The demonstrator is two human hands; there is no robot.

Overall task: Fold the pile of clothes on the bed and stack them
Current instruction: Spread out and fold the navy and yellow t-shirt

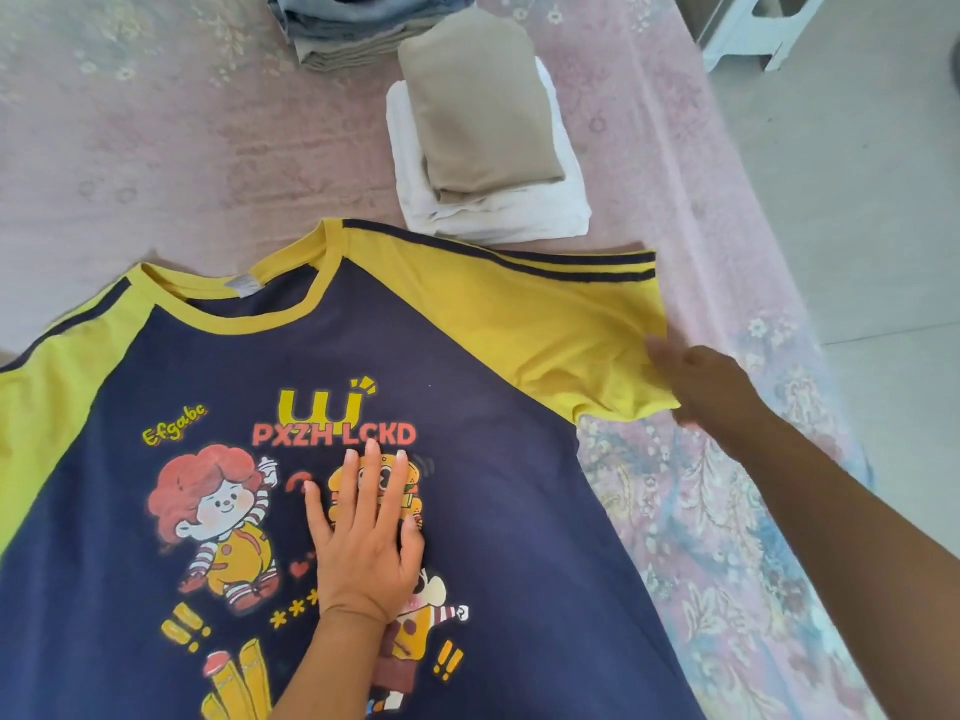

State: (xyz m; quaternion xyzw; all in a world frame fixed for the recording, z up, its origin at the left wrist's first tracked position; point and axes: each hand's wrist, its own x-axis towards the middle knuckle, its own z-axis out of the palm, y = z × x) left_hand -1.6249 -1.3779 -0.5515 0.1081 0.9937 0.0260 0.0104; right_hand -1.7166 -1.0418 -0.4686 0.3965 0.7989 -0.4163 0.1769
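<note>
A navy T-shirt [498,485] with yellow sleeves and a cartoon print lies spread face up on the bed, collar pointing away from me. My left hand [366,532] presses flat on the printed chest, fingers straight. My right hand [701,384] is blurred at the hem of the right yellow sleeve [576,324] and touches its edge; I cannot make out whether the fingers pinch the cloth. Beyond the collar sits a folded stack, a beige garment [483,111] on top of a white one [498,210].
The bed wears a pink floral cover [171,148]. A second stack of folded grey and khaki clothes [358,28] sits at the far edge. The bed's right side drops to a tiled floor [857,200], where a white stool [753,28] stands.
</note>
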